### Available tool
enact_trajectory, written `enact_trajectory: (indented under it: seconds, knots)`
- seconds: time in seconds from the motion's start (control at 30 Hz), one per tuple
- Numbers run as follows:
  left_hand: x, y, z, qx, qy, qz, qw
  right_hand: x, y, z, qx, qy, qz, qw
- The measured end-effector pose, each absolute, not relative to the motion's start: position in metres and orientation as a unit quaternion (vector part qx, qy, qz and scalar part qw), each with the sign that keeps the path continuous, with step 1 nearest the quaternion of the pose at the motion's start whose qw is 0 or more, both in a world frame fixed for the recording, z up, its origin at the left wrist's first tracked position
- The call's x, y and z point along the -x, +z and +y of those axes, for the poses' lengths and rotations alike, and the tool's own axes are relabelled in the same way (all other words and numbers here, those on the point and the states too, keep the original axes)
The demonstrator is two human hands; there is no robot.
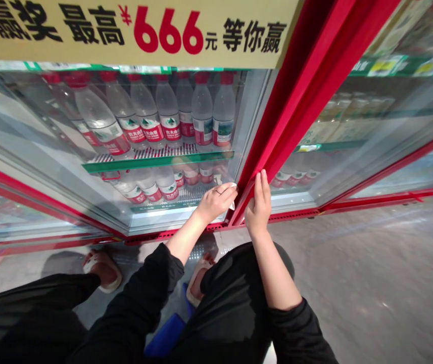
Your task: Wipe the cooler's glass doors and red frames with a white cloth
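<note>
My left hand (217, 201) is closed around a thin white cloth or tissue (233, 205), mostly hidden by the fingers. It is up against the lower right part of a glass door (186, 212) of a drinks fridge, close to the red door frame (267, 136). Just to the right, my right hand (258, 206) lies with its fingers stretched out along the red frame, holding nothing. Behind the glass, water bottles (171, 119) with red caps and red-and-white labels stand in rows on two shelves.
A yellow sign (208, 30) with large print spans the top of the door. Another fridge section (333, 121) with bottles continues to the right. Below me are my white shoes (197, 283), a blue object (165, 334) between my legs, and grey floor (371, 273).
</note>
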State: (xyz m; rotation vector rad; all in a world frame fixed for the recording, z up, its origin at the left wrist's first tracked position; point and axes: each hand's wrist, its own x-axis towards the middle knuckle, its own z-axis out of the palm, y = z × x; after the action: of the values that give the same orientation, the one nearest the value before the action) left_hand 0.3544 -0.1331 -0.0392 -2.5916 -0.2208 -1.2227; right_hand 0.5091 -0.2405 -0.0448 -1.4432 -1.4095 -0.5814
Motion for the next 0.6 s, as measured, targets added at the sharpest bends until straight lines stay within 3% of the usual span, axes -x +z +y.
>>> enact_trajectory:
  seconds: [0.1,0.3,0.6]
  knots:
    - [-0.338,-0.039,-0.131,0.911,-0.388,-0.096,0.102,-0.509,-0.044,-0.241,0.599,-0.229,-0.585,0.496]
    - [-0.365,-0.002,-0.131,0.853,-0.487,-0.121,0.143,-0.509,-0.049,-0.234,0.598,-0.274,-0.573,0.489]
    - [-0.331,-0.041,-0.123,0.925,-0.355,-0.063,0.117,-0.502,-0.05,-0.242,0.611,-0.249,-0.586,0.471]
